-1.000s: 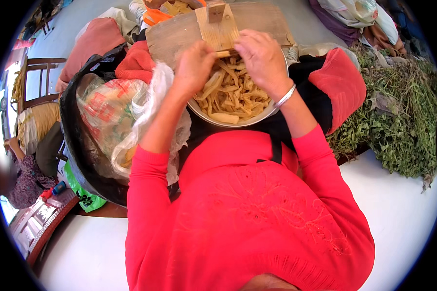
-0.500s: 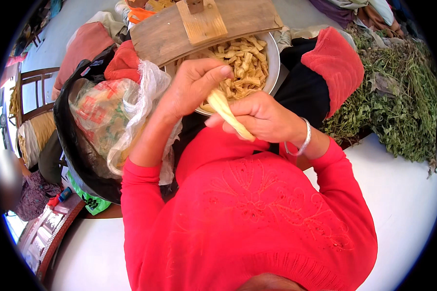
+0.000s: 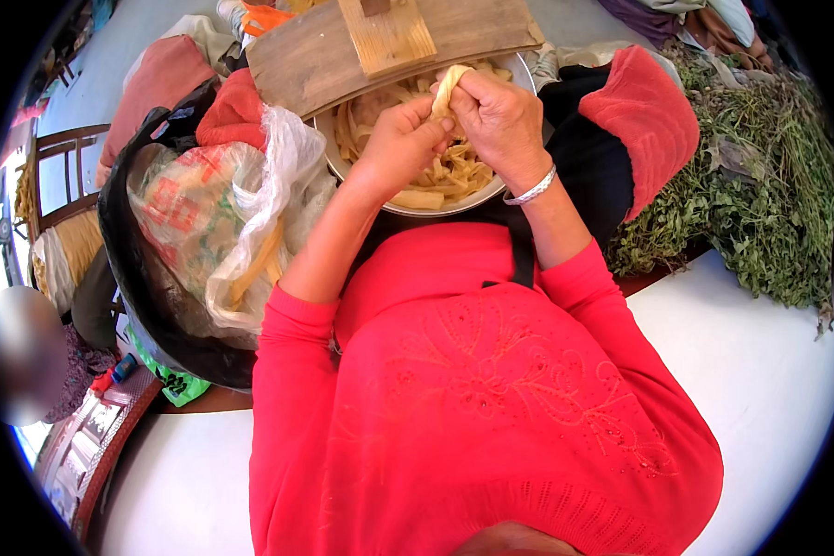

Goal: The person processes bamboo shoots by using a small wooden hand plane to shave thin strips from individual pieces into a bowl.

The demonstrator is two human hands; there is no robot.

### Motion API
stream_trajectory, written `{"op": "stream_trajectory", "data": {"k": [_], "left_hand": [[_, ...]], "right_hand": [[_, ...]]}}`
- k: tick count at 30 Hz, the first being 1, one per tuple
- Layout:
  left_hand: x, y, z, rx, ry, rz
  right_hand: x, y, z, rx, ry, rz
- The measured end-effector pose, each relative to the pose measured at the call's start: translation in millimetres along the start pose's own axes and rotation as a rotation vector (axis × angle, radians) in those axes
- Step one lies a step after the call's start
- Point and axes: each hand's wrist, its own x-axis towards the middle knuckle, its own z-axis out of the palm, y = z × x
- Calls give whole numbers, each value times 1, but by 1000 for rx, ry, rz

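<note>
Over a round metal basin (image 3: 337, 165), my two hands work close together on one soft, pale yellow strip (image 3: 449, 85) that looks like tofu skin. It is bent into a loop that stands up between my fingers. My left hand (image 3: 394, 144) pinches its lower part between thumb and fingers. My right hand (image 3: 505, 125), a silver bangle on its wrist, is closed on the upper bend. Below my hands, many folded yellow pieces (image 3: 454, 181) lie in the basin. Whether the strip's ends cross is hidden by my fingers.
A wooden board (image 3: 296, 72) with a block on it covers the basin's far side. A black-rimmed container (image 3: 125, 250) at left holds clear plastic bags (image 3: 181, 199). Dried green plants (image 3: 760, 185) lie in a heap at right. Another person (image 3: 65, 371) is at far left.
Both hands have moved away from my body, over the basin, with my right hand now farther forward. The strip, stretched slantwise before, is now bent into a loop.
</note>
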Motion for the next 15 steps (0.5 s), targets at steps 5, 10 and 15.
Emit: {"op": "stream_trajectory", "data": {"k": [5, 10, 15], "left_hand": [[-20, 6, 4, 1174, 228, 433], [-26, -8, 15, 844, 280, 594], [-36, 18, 18, 742, 189, 362]], "right_hand": [[-25, 25, 9, 343, -244, 214], [-46, 23, 22, 1350, -439, 842], [-47, 25, 26, 1469, -425, 681]]}}
